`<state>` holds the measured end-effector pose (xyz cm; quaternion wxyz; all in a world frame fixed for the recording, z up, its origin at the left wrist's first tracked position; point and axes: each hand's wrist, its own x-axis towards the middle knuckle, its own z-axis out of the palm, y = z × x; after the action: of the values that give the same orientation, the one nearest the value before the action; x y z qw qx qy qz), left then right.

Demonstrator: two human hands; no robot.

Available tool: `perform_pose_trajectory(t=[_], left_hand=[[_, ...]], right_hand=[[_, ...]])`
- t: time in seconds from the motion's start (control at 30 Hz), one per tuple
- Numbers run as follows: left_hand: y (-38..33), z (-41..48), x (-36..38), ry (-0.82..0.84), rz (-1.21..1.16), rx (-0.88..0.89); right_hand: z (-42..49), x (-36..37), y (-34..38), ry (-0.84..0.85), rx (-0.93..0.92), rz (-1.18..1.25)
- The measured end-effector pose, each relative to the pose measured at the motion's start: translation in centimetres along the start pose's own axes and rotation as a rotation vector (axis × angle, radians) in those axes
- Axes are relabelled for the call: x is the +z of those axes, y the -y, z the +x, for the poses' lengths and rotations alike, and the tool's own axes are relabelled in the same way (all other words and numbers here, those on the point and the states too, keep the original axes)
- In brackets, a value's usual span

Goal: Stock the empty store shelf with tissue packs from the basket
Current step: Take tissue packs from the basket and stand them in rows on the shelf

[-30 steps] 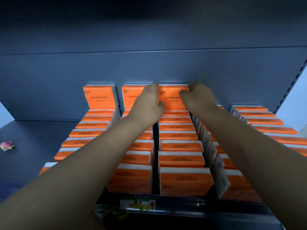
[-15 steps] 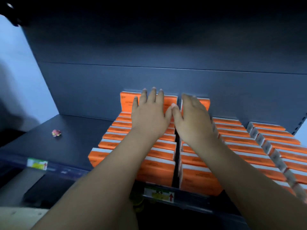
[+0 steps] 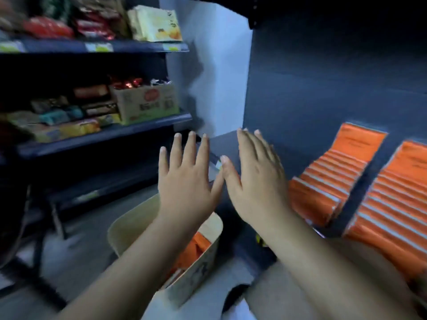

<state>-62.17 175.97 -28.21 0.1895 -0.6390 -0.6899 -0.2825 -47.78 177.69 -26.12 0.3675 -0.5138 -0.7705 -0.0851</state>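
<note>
Both my hands are in the air with fingers straight and spread, holding nothing. My left hand (image 3: 187, 181) hovers above the beige basket (image 3: 129, 227), which stands on the floor with orange tissue packs (image 3: 194, 248) inside. My right hand (image 3: 256, 176) is beside it, in front of the dark shelf (image 3: 226, 142). Two rows of orange tissue packs (image 3: 332, 176) lie on that shelf to the right of my hands, with a second row (image 3: 392, 204) further right.
To the left stands another shelving unit (image 3: 104, 132) stocked with snack packets and a cardboard box (image 3: 147, 102). A white wall panel (image 3: 215, 77) separates the two units. Grey floor lies around the basket.
My hands have left the tissue rows and drawn back to the left. The view has swung left and down, bringing the basket and the snack shelves into sight.
</note>
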Motion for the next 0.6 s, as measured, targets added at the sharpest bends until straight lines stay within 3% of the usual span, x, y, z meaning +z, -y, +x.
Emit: perform_pose_trajectory(t=[0.23,0.47,0.6], left_hand=[[11.1,-6.4,2.9,0.225,0.108,-0.246],[15.0,-11.6,8.8,0.424,-0.043,-0.330],[16.1,-13.0,12.9,0.547,-0.061,-0.373]], right_hand=[[-3.7,10.6,6.4,0.291,0.042,0.069],[-6.3,17.3,6.1,0.642,-0.150,-0.094],[-6.9,21.2,5.7,0.747,-0.120,-0.093]])
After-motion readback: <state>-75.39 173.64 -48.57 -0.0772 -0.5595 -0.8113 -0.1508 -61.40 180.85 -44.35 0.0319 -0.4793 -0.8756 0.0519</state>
